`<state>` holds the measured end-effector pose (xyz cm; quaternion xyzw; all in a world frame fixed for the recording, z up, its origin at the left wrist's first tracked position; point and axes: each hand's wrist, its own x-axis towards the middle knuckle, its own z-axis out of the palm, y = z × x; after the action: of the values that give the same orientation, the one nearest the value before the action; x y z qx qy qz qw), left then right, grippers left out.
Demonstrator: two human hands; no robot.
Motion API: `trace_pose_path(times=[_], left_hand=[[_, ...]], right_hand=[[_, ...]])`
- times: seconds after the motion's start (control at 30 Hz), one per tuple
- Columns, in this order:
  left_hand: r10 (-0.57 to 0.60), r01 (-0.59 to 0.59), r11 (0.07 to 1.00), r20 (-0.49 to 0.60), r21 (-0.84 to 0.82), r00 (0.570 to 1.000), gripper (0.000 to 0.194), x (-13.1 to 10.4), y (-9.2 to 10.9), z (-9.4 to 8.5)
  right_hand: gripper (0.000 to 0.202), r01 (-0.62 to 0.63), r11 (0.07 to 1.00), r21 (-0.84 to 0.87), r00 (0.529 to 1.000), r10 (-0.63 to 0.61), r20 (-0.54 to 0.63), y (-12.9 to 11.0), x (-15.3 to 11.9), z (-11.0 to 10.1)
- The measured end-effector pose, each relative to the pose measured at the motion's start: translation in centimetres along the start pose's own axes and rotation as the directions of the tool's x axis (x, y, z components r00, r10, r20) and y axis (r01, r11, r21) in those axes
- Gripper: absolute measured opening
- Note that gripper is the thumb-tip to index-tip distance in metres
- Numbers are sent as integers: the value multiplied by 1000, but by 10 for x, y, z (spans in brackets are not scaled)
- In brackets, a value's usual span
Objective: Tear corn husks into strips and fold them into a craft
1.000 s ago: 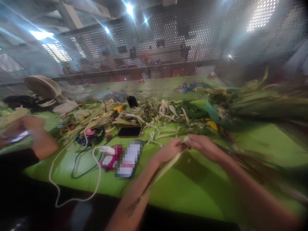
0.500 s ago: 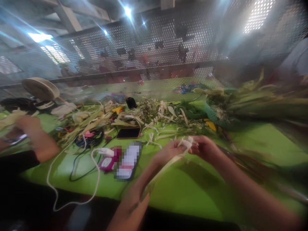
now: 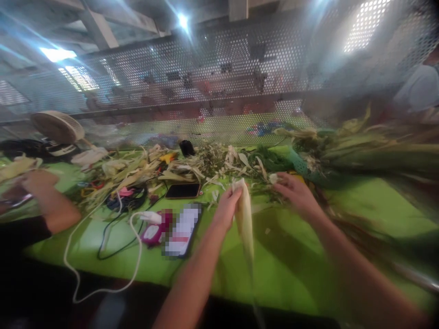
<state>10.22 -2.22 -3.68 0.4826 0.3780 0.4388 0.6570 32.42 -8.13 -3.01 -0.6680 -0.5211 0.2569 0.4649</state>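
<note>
My left hand (image 3: 227, 206) is closed on the top end of a long pale corn husk (image 3: 245, 219), which hangs down over the green tabletop (image 3: 284, 269). To the right, my right hand (image 3: 294, 191) is apart from the husk. Its fingers pinch a small whitish scrap (image 3: 273, 178), which looks like a torn bit of husk. Behind both hands lies a heap of dry husk shreds (image 3: 236, 160).
Left of my arm lie a phone (image 3: 183, 228), a magenta power bank (image 3: 154, 230) with a white cable, and a dark phone (image 3: 183, 190). Another person's arm (image 3: 56, 201) is at far left, near a fan (image 3: 58, 127). A green basket (image 3: 302, 164) and leaf bundle (image 3: 370, 153) stand right.
My hands were together at one end of the husk; now they are apart. The right hand has moved slightly up and away with a scrap, and the husk hangs from my left hand.
</note>
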Motion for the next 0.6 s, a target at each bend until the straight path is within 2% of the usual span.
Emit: trace_pose_path(times=[0.07, 0.1, 0.13, 0.2, 0.27, 0.33, 0.47, 0.6], left_hand=[[45, -45, 999, -50, -6, 998, 36, 4, -6, -1], [53, -55, 998, -86, -12, 995, 34, 7, -9, -2], [53, -56, 998, -130, -20, 990, 32, 9, -12, -3], [47, -55, 998, -211, -30, 976, 29, 12, -15, -4], [62, -73, 997, -255, -33, 965, 29, 12, -16, -3], [82, -94, 995, -254, -34, 964, 30, 11, -15, -2], [36, -52, 995, -185, -82, 982, 29, 6, -8, 0], [29, -44, 996, -174, -84, 984, 32, 5, 0, 0]], right_hand=[[69, 64, 997, -33, 990, -68, -121, -1, 0, -2], [69, 71, 997, -36, 991, -75, -111, -3, -1, -3], [64, 62, 998, -6, 997, -62, -51, -6, -3, -3], [51, 12, 994, 109, 986, -30, 162, -15, -9, -1], [48, -28, 987, 156, 930, -32, 366, -22, -15, 2], [43, -31, 994, 105, 888, -20, 460, -25, -18, 4], [31, 12, 999, -53, 903, 12, 430, -16, -13, 2], [27, 137, 977, -161, 943, -79, 322, -7, -6, -5]])
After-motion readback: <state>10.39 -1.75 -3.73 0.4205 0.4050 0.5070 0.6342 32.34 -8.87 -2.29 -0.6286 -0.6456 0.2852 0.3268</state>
